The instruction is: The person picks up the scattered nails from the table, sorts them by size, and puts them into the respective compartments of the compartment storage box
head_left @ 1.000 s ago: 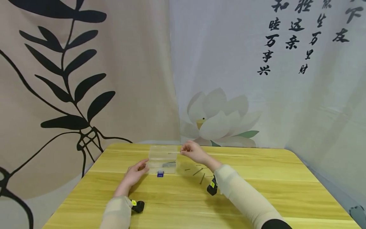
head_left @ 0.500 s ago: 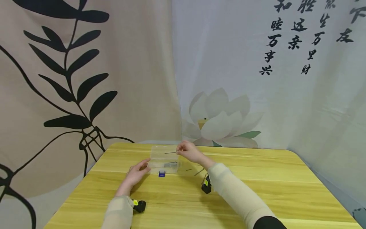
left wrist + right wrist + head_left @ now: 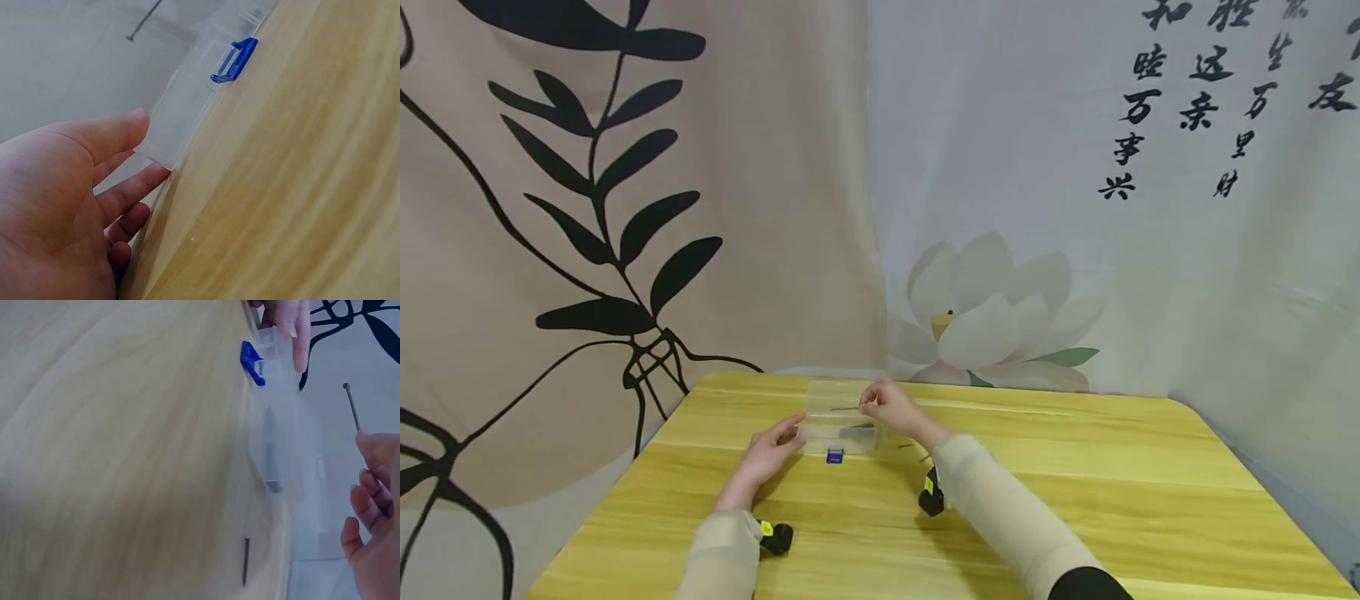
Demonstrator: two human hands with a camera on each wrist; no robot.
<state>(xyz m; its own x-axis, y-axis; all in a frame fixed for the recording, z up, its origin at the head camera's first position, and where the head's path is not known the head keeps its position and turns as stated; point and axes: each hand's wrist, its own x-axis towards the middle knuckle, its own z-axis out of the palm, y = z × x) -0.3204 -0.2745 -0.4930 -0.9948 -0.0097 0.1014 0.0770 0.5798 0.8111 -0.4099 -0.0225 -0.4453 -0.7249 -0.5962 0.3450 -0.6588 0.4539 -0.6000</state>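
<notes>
A clear plastic box (image 3: 820, 444) with a blue latch (image 3: 835, 456) lies on the table, its lid (image 3: 820, 398) raised at the back. My left hand (image 3: 771, 450) holds the box's left end; in the left wrist view the thumb (image 3: 122, 132) rests on its wall and fingers reach round the corner. Above the box, my right hand (image 3: 893, 408) pinches a nail (image 3: 352, 405) by one end, its head pointing left and away from the fingers. Inside the box, seen blurred through the plastic, lie grey metal pieces (image 3: 859, 429), probably nails.
Right of the box a loose nail (image 3: 245, 561) lies on the wooden table (image 3: 1075, 492); another (image 3: 924, 457) shows partly beside the right wrist. A printed curtain (image 3: 790, 208) hangs behind the table's far edge. Each wrist bears a black camera (image 3: 931, 496).
My right hand has moved a little left and slightly lower with the nail, farther over the box. My left hand stays at the box's left end. The head view has shifted slightly.
</notes>
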